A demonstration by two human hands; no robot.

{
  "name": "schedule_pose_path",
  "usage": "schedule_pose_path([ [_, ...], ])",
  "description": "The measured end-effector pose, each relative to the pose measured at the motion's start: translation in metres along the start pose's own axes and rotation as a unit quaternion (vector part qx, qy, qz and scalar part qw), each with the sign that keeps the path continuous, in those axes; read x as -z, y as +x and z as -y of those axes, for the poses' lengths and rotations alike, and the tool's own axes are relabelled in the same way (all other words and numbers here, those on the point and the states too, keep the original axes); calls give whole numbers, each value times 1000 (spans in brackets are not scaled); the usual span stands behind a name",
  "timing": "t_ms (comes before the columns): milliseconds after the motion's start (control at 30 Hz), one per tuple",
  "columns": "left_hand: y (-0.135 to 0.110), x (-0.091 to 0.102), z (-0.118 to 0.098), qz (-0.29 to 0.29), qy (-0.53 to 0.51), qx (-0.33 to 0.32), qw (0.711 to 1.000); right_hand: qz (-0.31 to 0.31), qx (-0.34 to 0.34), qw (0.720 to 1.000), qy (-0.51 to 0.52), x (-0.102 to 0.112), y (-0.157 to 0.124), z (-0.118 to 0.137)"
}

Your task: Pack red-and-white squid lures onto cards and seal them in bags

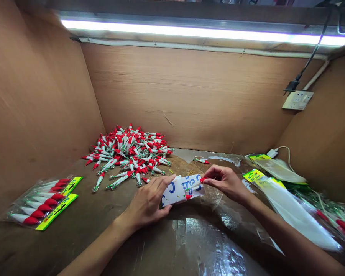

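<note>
Near the middle of the table, my left hand (146, 203) grips the left end of a white piece of card (176, 191) with blue lettering, thumb along its lower edge. My right hand (225, 182) pinches the red end of a red-and-white squid jig (194, 186), whose white body lies across the card. Below it, another red tip (188, 197) shows at the card's lower edge; the rest of that piece is hard to make out. Just beyond my left hand lies a heap of squid jigs (132, 149) with green hooks.
Bagged jigs with yellow headers (57, 212) lie at the left. Clear bags with yellow headers (296, 214) are at the right, beside more packed jigs (343, 224). One loose jig (201, 161) lies near the back wall. A power socket (298, 100) hangs at the right.
</note>
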State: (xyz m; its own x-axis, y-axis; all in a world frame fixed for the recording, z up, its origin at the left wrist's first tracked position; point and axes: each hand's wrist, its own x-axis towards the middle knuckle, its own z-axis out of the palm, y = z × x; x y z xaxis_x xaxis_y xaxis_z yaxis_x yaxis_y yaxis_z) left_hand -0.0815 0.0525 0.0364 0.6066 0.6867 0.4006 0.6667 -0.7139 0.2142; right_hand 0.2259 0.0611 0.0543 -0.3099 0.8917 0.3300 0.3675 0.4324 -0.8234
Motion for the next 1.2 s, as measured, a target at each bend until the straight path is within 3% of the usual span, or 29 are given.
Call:
schedule_pose_path([
  [67,0,0,-3,0,-8,-8,1000,4,64,990,-127,-11,-5,2],
  [167,0,-2,-9,6,-23,-24,999,19,165,940,-297,-35,-12,6],
  [233,0,-3,-12,12,-31,-29,999,26,198,911,-360,-49,-14,6],
  [367,-1,-6,-14,19,-43,-26,999,48,185,921,-340,-56,-15,5],
  [567,-3,-9,-10,35,-57,-23,998,159,155,955,-198,-29,-1,5],
  [667,-5,-12,-8,46,-66,-21,997,93,60,971,-210,-6,29,-16],
  [733,-5,-12,-8,64,-67,-28,995,5,-43,949,-311,8,54,-40],
  [833,-6,-11,-9,83,-65,-37,994,-51,-117,918,-375,22,84,-79],
  [1000,-7,-8,-9,97,-57,-45,993,-73,-130,911,-385,21,97,-111],
  [1200,-10,-12,-5,99,-61,-39,993,-107,-69,943,-309,19,92,-102],
])
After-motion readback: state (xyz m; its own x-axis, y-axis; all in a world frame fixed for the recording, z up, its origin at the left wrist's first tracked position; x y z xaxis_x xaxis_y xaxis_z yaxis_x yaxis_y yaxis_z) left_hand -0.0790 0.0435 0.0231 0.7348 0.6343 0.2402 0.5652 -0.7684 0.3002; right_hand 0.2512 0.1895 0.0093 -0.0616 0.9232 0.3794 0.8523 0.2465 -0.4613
